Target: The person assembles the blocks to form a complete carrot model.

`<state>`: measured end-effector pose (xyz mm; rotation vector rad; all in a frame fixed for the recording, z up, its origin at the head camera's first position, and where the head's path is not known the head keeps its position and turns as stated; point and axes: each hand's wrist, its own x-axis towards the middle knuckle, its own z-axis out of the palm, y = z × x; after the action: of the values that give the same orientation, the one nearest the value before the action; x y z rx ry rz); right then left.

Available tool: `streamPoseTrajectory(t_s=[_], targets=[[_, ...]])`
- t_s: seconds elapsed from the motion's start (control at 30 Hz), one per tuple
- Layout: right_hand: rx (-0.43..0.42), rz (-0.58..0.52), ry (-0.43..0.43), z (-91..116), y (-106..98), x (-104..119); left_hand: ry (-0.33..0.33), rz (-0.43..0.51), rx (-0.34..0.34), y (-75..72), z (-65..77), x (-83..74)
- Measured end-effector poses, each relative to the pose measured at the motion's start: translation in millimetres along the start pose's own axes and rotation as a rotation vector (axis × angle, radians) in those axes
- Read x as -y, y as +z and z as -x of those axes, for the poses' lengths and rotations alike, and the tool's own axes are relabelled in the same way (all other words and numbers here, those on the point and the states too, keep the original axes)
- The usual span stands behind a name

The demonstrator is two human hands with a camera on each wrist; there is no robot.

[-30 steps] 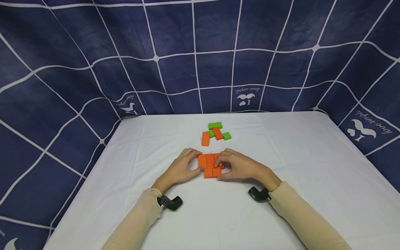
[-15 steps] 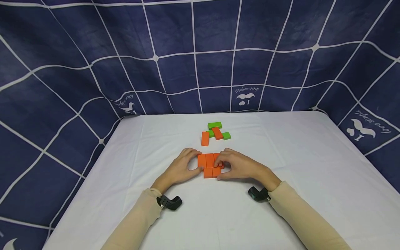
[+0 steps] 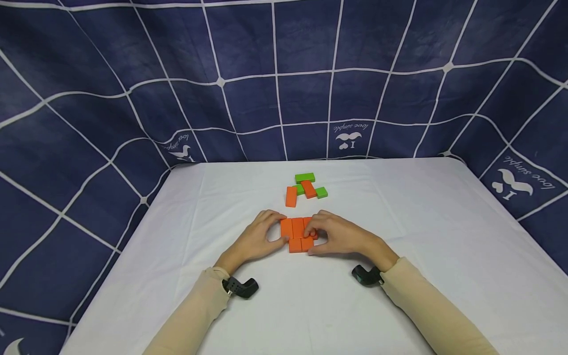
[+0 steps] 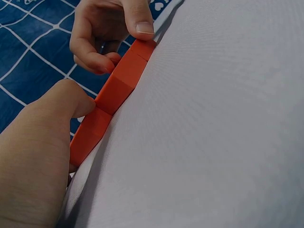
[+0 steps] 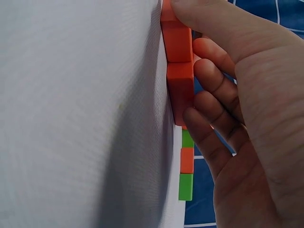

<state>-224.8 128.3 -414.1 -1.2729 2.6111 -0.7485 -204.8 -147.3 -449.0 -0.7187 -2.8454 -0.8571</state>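
A flat group of orange blocks [image 3: 298, 228] lies on the white tabletop: longer ones side by side behind, two smaller blocks [image 3: 295, 245] in front. My left hand [image 3: 257, 239] holds the group's left side, index fingertip at the far corner and thumb at the near edge. In the left wrist view that thumb meets the orange side [image 4: 97, 126]. My right hand [image 3: 341, 235] grips the right side, its thumb at the front right block and its fingertips bent over the block behind, partly hiding it. The right wrist view shows its curled fingers beside the orange blocks [image 5: 179, 88].
Beyond the group lie a green block [image 3: 304, 177], a small green block [image 3: 322, 193] and an upright-lying orange block [image 3: 291, 196]. A tilted orange block [image 3: 308, 189] overlaps another green one [image 3: 300, 190]. A navy checked curtain [image 3: 306, 98] hangs behind the white table [image 3: 399, 212].
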Motion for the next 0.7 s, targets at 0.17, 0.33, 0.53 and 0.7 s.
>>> streamPoseTrajectory(t_s=[0.17,0.33,0.53,0.7], targets=[[0.007,0.0,0.004,-1.1,0.6,0.1,0.002,0.004,-0.002,0.0,0.9,0.4],[0.01,-0.003,-0.001,-2.9,0.7,1.1,0.002,0.006,-0.008,-0.5,1.3,1.7],[0.017,-0.033,0.01,-2.6,-3.1,2.3,0.003,0.013,-0.001,-1.2,0.9,1.8],[-0.033,-0.05,0.018,-4.5,-7.1,-1.3,0.007,0.013,0.005,-2.1,0.3,0.7]])
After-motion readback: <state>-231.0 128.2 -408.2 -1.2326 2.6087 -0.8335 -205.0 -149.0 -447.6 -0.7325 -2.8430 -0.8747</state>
